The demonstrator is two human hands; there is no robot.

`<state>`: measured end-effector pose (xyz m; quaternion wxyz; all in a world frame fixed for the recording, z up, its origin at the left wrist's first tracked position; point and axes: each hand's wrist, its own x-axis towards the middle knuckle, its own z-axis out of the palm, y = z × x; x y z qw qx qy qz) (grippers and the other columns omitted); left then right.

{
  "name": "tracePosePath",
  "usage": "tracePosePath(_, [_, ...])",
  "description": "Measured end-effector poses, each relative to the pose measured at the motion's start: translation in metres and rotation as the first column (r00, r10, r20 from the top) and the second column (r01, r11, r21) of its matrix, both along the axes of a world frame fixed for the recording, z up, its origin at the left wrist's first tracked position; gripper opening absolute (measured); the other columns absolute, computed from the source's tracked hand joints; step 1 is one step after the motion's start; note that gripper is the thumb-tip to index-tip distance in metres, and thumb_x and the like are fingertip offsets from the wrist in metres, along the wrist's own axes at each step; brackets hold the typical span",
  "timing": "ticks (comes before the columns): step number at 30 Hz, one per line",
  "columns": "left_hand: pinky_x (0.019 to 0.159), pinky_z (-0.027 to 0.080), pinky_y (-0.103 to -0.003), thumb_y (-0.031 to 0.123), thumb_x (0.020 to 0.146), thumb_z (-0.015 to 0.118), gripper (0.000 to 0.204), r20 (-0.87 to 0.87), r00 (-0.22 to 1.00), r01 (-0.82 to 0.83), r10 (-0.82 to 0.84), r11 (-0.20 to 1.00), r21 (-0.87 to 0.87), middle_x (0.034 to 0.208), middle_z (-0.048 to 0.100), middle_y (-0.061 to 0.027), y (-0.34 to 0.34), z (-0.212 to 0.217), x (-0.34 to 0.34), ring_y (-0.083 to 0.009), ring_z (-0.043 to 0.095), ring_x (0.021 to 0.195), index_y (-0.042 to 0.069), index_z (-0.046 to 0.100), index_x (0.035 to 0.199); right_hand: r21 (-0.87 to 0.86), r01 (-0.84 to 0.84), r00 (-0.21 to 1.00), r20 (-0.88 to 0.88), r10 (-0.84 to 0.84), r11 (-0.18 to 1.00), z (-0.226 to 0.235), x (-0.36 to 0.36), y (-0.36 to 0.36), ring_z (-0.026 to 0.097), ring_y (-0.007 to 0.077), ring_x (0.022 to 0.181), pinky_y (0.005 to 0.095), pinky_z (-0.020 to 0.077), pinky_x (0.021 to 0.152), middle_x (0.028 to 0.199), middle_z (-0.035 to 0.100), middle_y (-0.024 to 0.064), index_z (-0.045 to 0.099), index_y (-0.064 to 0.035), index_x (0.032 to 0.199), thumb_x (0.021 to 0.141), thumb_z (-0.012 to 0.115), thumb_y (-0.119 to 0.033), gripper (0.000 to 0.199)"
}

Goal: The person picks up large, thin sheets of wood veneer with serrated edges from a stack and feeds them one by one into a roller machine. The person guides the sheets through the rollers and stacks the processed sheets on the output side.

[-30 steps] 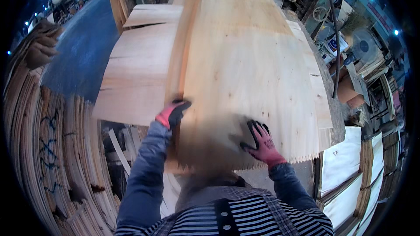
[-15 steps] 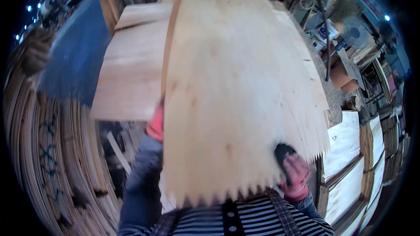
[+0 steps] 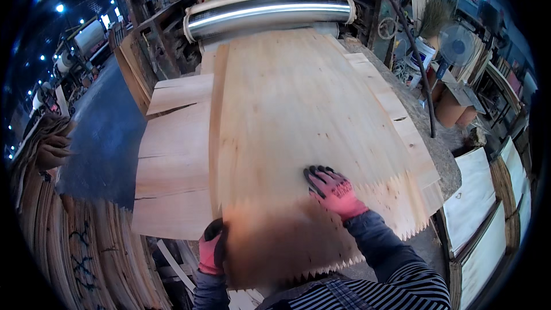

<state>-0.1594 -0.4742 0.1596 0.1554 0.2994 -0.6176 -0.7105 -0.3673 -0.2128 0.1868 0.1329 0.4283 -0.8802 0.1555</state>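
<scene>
left hand (image 3: 212,250) — fingers curled, gripping | right hand (image 3: 333,189) — flat, palm down

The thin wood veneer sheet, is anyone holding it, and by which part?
Yes. The left hand grips the pale, saw-toothed wood veneer sheet at its near left edge; the right hand presses flat on top.

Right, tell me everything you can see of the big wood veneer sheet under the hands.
The veneer sheet is thin, pale wood with fine lengthwise grain. It comes from under a shiny metal roller and lies over other sheets on the table. Its near edge is jagged, saw-toothed, and blurred at the lower left. The right hand, in a red and black glove, presses flat on it; the left hand grips its near left edge.
</scene>
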Motion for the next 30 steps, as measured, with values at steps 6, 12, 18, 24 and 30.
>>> tracePosePath(6, [0.075, 0.044, -0.023, 0.022, 0.082, 0.06, 0.04, 0.093, 0.995, 0.008, -0.028, 0.977, 0.212, 0.1, 0.058, -0.0092, -0.018, -0.029, 0.007, -0.013, 0.055, 0.087, -0.003, 0.051, 0.112, -0.217, 0.007, 1.0, 0.02, -0.003, 0.976, -0.044, -0.111, -0.066, 0.043, 0.029, 0.112, 0.041, 0.0345, 0.094, 0.119, 0.05, 0.0117, 0.049, -0.0127, 0.117, 0.08, 0.054, -0.031, 0.042])
tracePosePath(12, [0.081, 0.043, -0.026, 0.024, 0.084, 0.056, 0.041, 0.082, 0.931, 0.364, -0.356, 0.924, -0.121, 0.108, 0.056, -0.0079, -0.057, -0.119, 0.026, -0.0143, 0.053, 0.095, 0.001, 0.05, 0.116, -0.036, -0.023, 0.999, 0.026, 0.024, 0.999, -0.037, -0.051, -0.063, 0.028, 0.0346, 0.124, 0.0479, 0.0181, 0.102, 0.132, 0.033, 0.0183, 0.031, -0.007, 0.131, 0.077, 0.056, -0.033, 0.065])
tracePosePath(18, [0.087, 0.04, -0.032, 0.018, 0.086, 0.049, 0.031, -0.278, 0.83, 0.487, -0.484, 0.871, -0.062, 0.118, 0.051, -0.0104, -0.038, -0.053, -0.003, -0.0168, 0.051, 0.101, 0.002, 0.054, 0.112, 0.022, -0.446, 0.817, 0.419, 0.397, 0.895, -0.041, 0.122, 0.051, 0.023, 0.0386, 0.125, 0.0555, 0.0132, 0.101, 0.133, 0.029, 0.0221, 0.032, -0.0037, 0.129, 0.066, 0.066, -0.045, 0.082])
tracePosePath(24, [0.066, 0.046, -0.023, 0.02, 0.09, 0.042, 0.036, -0.249, 0.803, 0.576, -0.541, 0.813, 0.091, 0.101, 0.052, -0.0037, 0.057, 0.131, -0.046, -0.0105, 0.057, 0.074, 0.008, 0.043, 0.124, -0.232, -0.011, 0.898, 0.426, 0.112, 0.973, -0.067, 0.177, 0.11, 0.037, 0.0423, 0.116, 0.0454, 0.0317, 0.096, 0.126, 0.038, 0.0258, 0.034, 0.0026, 0.127, 0.071, 0.058, -0.017, 0.064])
tracePosePath(30, [0.084, 0.042, -0.032, 0.036, 0.088, 0.045, 0.056, -0.58, 0.695, 0.621, -0.424, 0.761, 0.187, 0.121, 0.043, -0.008, 0.044, 0.085, -0.021, -0.018, 0.049, 0.102, 0.005, 0.03, 0.131, -0.429, 0.228, 0.958, 0.262, -0.121, 0.874, 0.007, 0.209, 0.13, 0.056, 0.0337, 0.093, 0.0394, 0.0402, 0.085, 0.102, 0.058, 0.0197, 0.052, 0.0075, 0.108, 0.084, 0.046, -0.032, 0.047])
